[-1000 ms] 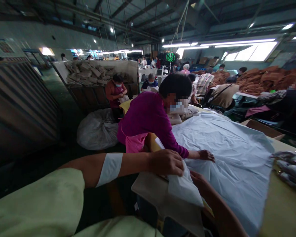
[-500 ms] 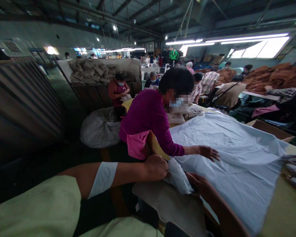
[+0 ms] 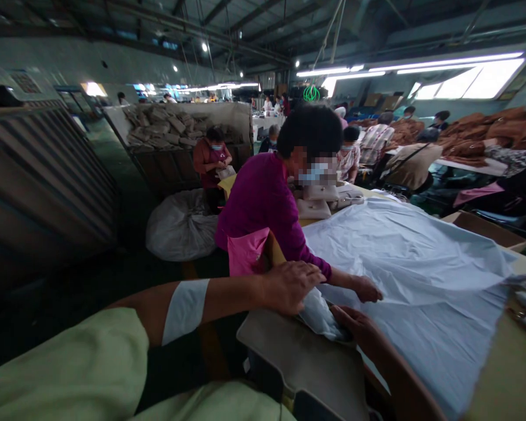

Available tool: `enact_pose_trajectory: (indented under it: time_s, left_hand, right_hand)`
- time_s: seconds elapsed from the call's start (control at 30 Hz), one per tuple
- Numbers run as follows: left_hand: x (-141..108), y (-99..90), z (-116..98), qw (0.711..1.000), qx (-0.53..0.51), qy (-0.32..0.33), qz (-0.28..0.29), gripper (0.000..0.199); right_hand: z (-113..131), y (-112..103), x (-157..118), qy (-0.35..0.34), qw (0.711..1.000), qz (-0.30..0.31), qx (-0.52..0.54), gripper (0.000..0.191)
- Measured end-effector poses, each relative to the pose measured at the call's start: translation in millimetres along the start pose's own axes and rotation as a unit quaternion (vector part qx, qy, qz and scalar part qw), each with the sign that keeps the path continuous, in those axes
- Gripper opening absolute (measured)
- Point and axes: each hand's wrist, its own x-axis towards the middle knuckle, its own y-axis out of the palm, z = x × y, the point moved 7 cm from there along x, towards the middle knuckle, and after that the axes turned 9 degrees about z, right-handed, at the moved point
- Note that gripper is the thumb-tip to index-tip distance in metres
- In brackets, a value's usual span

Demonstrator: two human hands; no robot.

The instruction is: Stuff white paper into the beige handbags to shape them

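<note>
A taupe handbag (image 3: 307, 356) lies in front of me with its flap folded toward me. At its far side, a crumpled white bundle (image 3: 318, 313) shows, looking like paper or thin plastic stuffing. My left hand (image 3: 291, 286) rests on the bundle's left end, palm down with fingers stretched out. At the bundle's right end, my right hand (image 3: 357, 324) grips what appears to be the edge of the handbag's opening; its lower fingers are hidden. A large pale sheet (image 3: 421, 280) covers the table just beyond.
Across from me a co-worker in purple (image 3: 263, 204) leans over, one hand (image 3: 366, 288) on the sheet. Finished-looking bags (image 3: 318, 199) are stacked behind. A big plastic sack (image 3: 182, 225) sits on the floor, a cardboard box (image 3: 486, 228) at the right. Brown pieces are heaped farther back.
My left hand has gone from a closed fist to stretched fingers and shifted right over the white bundle. The co-worker's hand has moved down and closed on the sheet.
</note>
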Motion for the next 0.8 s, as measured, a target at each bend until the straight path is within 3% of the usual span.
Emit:
enact_pose_trajectory:
  time_s: [0.1,0.2,0.3,0.37,0.5,0.57,0.73,0.8]
  left_hand:
    - [-3.0,12.9,-13.5,0.996,-0.048,0.064,-0.027,0.059]
    - [-17.6,34.0,-26.3,0.996,-0.018,0.072,-0.048,0.054]
    - [-30.5,46.7,-35.8,0.996,0.013,0.075,-0.045,0.067]
    - [-28.4,53.2,-31.0,0.999,-0.004,0.049,0.009,0.075]
    - [-13.2,63.0,-13.4,0.985,-0.044,0.017,0.164,0.064]
    - [-9.8,60.1,-9.4,0.981,-0.055,0.032,0.186,0.062]
    - [-21.8,35.9,-17.8,0.992,-0.062,0.101,0.036,0.052]
    - [-24.3,42.0,-22.0,0.992,-0.05,0.107,0.043,0.047]
  right_hand:
    - [1.4,-3.8,-0.7,0.016,0.999,-0.012,-0.026,0.061]
    - [2.9,-6.7,-2.6,0.019,0.999,-0.02,-0.043,0.064]
    - [4.5,-4.7,-4.5,0.016,1.0,-0.005,-0.025,0.068]
    - [5.8,-1.8,-5.0,0.013,1.0,0.009,-0.011,0.069]
    - [6.3,-1.3,-4.5,0.024,1.0,-0.001,-0.007,0.073]
    - [8.0,-2.8,-5.3,0.029,1.0,-0.007,-0.009,0.075]
    - [30.7,-8.3,-19.8,0.026,0.982,-0.036,-0.183,0.065]
    - [51.0,-10.2,-31.4,-0.009,0.956,-0.106,-0.275,0.059]
